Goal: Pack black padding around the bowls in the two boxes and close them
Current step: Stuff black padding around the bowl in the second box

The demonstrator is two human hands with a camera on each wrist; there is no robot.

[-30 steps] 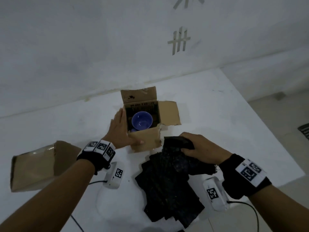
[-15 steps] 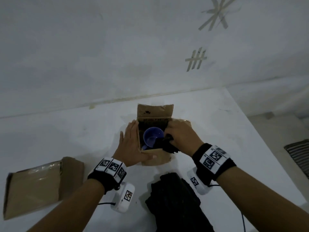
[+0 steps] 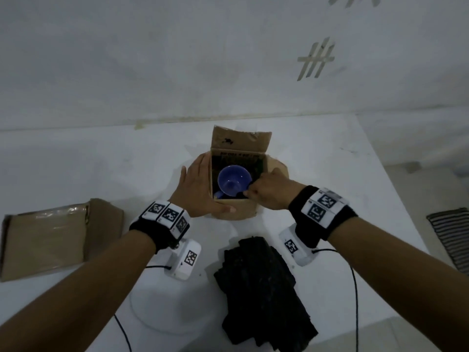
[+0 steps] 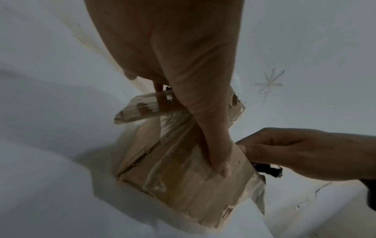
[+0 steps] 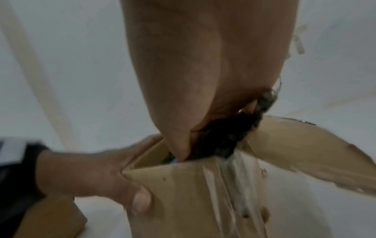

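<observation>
An open cardboard box (image 3: pixel 239 212) stands mid-table with a blue bowl (image 3: pixel 234 182) inside. My left hand (image 3: pixel 200 191) lies flat along the box's left wall, thumb across the front wall. My right hand (image 3: pixel 269 193) is at the box's near right corner. It pinches a piece of black padding (image 5: pixel 227 136) that goes down into the box beside the bowl. The right wrist view shows the right hand (image 5: pixel 203 80) and the left hand (image 5: pixel 85 173) at the box (image 5: pixel 183 201). A pile of black padding (image 3: pixel 264 295) lies in front of the box.
A second cardboard box (image 3: pixel 50 237) lies on the table at the left, its top taped. The white table (image 3: pixel 355 174) meets a white wall behind and ends at the right, where a striped mat (image 3: pixel 451 232) lies on the floor. Wrist-camera cables trail near the front edge.
My right hand took a piece of padding off the pile, carried it up to the box and now pushes it down at the near right corner. The left hand stays against the box.
</observation>
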